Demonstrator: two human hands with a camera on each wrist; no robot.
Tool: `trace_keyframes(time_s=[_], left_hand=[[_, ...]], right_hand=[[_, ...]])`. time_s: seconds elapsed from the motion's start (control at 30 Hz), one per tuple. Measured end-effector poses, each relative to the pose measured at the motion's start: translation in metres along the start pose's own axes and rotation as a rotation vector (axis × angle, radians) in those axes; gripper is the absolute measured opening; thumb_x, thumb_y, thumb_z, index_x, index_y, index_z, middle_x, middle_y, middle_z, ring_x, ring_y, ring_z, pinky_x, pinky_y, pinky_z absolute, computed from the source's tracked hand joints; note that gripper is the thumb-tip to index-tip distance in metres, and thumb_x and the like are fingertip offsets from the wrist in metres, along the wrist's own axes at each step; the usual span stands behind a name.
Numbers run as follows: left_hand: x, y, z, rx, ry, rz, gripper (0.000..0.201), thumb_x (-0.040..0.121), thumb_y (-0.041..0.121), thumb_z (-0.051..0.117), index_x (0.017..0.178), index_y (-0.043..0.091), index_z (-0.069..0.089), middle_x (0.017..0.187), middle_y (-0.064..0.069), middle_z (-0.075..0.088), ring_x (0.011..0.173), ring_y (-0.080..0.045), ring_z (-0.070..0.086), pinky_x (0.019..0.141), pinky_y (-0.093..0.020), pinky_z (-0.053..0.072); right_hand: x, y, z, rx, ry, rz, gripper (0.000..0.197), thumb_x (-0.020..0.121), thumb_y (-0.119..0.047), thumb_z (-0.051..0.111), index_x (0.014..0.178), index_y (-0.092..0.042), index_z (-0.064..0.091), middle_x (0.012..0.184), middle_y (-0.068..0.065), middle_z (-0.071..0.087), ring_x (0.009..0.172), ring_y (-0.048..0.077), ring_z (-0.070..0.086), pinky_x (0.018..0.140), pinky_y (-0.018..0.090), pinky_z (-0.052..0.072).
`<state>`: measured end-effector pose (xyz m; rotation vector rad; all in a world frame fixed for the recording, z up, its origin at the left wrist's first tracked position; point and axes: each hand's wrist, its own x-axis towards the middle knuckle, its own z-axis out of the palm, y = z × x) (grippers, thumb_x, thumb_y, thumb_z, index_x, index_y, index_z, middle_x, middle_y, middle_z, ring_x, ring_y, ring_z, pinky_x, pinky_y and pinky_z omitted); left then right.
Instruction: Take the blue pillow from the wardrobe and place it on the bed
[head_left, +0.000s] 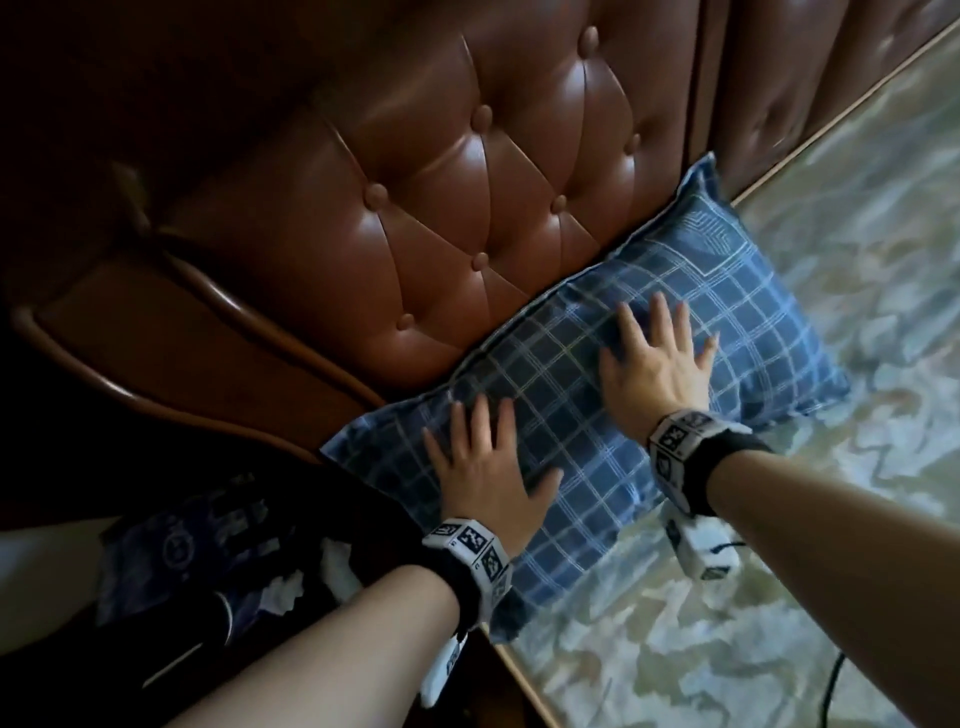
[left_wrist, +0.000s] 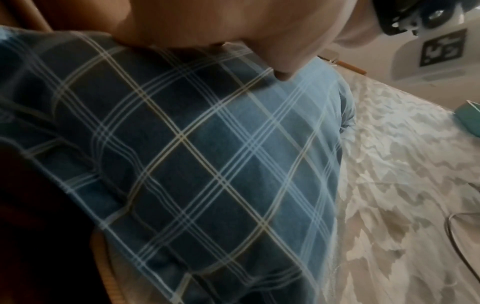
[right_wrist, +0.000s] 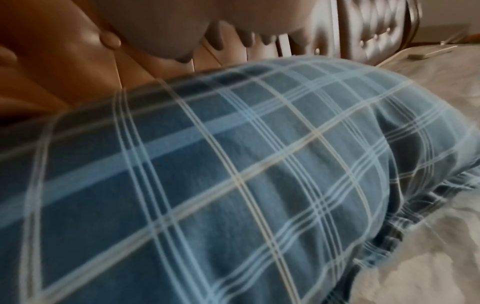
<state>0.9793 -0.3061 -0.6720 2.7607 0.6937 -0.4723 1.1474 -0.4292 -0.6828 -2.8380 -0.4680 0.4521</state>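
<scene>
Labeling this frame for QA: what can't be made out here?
- Wardrobe: in no view.
- Left hand in its wrist view: only thumb and palm edge show, fingers cut off by the top edge.
- Right hand in its wrist view: dark and blurred, so contact with the pillow is unclear.
- Dark items left of the pillow, head view: too dim to identify.
- Bed: cut off by the frame edges.

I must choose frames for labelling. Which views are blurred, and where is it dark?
Head view: sharp on the blue pillow, glare on the headboard, dark lower left. Left wrist view: slightly soft, dark lower left corner. Right wrist view: motion-smeared check pattern, the hand shadowed.
</scene>
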Motion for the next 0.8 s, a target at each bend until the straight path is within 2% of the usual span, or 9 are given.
trace_keyframes(time_s=[0.1,0.27,0.43,0.5,0.57,0.67,0.8], left_hand=[[0.007,0.002,0.015,0.030,-0.131,-0.021,0.102,0.080,0.078,0.041,0.158,0.024,0.005,0.168,-0.005,0.004,0.153,-0.035,-0.001,0.116,-0.070,0.001],[0.014,0.007,0.032,0.076,-0.161,-0.050,0.100,0.083,0.074,0.046,0.159,0.023,0.005,0.168,-0.007,0.006,0.153,-0.036,0.000,0.115,-0.071,0.002],[0.014,0.011,0.018,0.109,-0.210,-0.066,0.100,0.082,0.073,0.049,0.158,0.024,0.005,0.168,-0.006,0.006,0.153,-0.035,0.002,0.115,-0.070,0.005],[0.012,0.011,0.007,0.121,-0.234,-0.063,0.099,0.083,0.070,0.052,0.158,0.023,0.008,0.167,-0.008,0.010,0.152,-0.036,0.006,0.116,-0.069,0.009],[0.010,0.011,-0.007,0.127,-0.209,-0.035,0.093,0.084,0.065,0.055,0.157,0.021,0.016,0.163,-0.010,0.020,0.150,-0.036,0.017,0.116,-0.067,0.014],[0.003,0.011,-0.036,0.070,-0.170,0.010,0.085,0.086,0.056,0.057,0.154,0.017,0.024,0.153,-0.014,0.037,0.138,-0.034,0.036,0.114,-0.056,0.027],[-0.001,0.020,-0.079,-0.032,-0.233,-0.003,0.079,0.090,0.045,0.056,0.154,0.014,0.020,0.151,-0.018,0.039,0.132,-0.037,0.044,0.104,-0.048,0.042]], right_hand=[[0.000,0.012,0.024,-0.021,-0.087,0.019,0.063,0.094,-0.058,0.027,0.151,-0.034,0.012,0.164,0.009,0.005,0.150,0.037,-0.004,0.111,0.073,0.005],[0.006,0.019,0.044,-0.048,-0.132,0.001,0.064,0.095,-0.059,0.027,0.151,-0.033,0.012,0.165,0.009,0.005,0.150,0.037,-0.003,0.111,0.073,0.007],[0.006,0.017,0.030,-0.048,-0.172,0.004,0.064,0.095,-0.059,0.029,0.152,-0.034,0.013,0.164,0.008,0.006,0.150,0.037,-0.002,0.112,0.072,0.008],[0.004,0.015,0.017,-0.061,-0.195,0.005,0.062,0.095,-0.057,0.032,0.151,-0.035,0.016,0.163,0.008,0.010,0.149,0.037,0.002,0.111,0.072,0.012],[0.000,0.014,0.000,-0.077,-0.189,-0.008,0.060,0.093,-0.055,0.035,0.148,-0.034,0.022,0.158,0.009,0.021,0.146,0.037,0.012,0.109,0.070,0.021],[-0.014,0.008,-0.028,-0.026,-0.173,-0.014,0.054,0.093,-0.047,0.041,0.143,-0.030,0.028,0.148,0.009,0.035,0.137,0.032,0.027,0.107,0.064,0.031],[-0.038,0.001,-0.069,0.045,-0.156,-0.025,0.053,0.097,-0.041,0.042,0.145,-0.027,0.027,0.155,0.012,0.031,0.141,0.032,0.030,0.113,0.056,0.030]])
